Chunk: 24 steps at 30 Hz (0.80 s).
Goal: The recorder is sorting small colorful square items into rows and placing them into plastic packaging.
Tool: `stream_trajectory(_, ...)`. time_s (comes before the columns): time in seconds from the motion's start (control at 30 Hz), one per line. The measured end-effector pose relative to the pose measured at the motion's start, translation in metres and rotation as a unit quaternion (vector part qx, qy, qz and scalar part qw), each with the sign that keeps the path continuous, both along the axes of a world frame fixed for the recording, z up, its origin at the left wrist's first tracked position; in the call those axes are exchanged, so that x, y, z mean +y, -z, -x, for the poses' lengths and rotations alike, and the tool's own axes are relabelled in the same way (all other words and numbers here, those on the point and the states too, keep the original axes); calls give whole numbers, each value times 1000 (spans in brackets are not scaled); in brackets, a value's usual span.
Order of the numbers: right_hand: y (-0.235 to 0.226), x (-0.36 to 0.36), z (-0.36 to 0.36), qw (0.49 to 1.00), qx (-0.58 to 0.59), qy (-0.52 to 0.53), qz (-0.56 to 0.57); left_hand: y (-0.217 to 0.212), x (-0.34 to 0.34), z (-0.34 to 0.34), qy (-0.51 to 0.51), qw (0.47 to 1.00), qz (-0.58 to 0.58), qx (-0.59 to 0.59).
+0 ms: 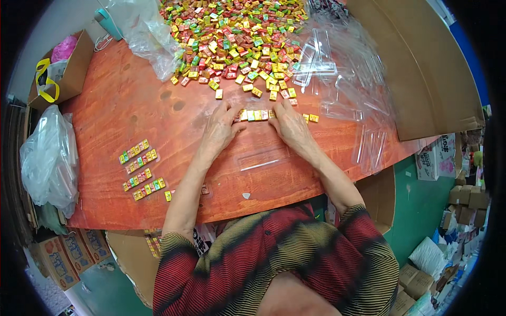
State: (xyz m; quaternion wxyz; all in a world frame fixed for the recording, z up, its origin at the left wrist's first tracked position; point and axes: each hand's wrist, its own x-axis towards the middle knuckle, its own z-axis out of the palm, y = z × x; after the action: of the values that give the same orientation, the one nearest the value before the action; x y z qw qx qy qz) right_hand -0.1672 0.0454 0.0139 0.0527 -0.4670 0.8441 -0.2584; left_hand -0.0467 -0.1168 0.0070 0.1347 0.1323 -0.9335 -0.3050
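Observation:
A short row of small yellow and white boxes (255, 115) lies on the reddish wooden table, squeezed end to end between my two hands. My left hand (220, 129) presses the row's left end with its fingers and thumb. At the right end, my right hand (291, 129) grips with its fingertips, partly covering the last box. Nearer to me, between my forearms, lies a clear plastic tray (259, 164). Two loose yellow boxes (310, 118) rest just right of my right hand. Beyond the hands spreads a large heap of small coloured boxes (237, 42).
Several filled rows of boxes (139, 163) lie at the left; another is partly hidden by my left forearm. Clear plastic trays (358, 79) pile up at the right, beside a large cardboard sheet (421, 63). Plastic bags (50, 158) and an open carton (74, 68) stand at the left edge.

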Motion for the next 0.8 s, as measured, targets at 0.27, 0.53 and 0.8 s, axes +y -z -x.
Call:
stream_trajectory(0.27, 9, -8, 0, 996, 11, -91, 3, 3, 3, 4, 14, 1000, -6, -11)
stream_trajectory(0.53, 12, -4, -6, 995, -1, -100, 27, 6, 17, -2, -20, 999, 23, 21)
stream_trajectory(0.8, -13, 32, -27, 992, -34, -116, -20, -24, 64, -36, -43, 999, -9, 6)
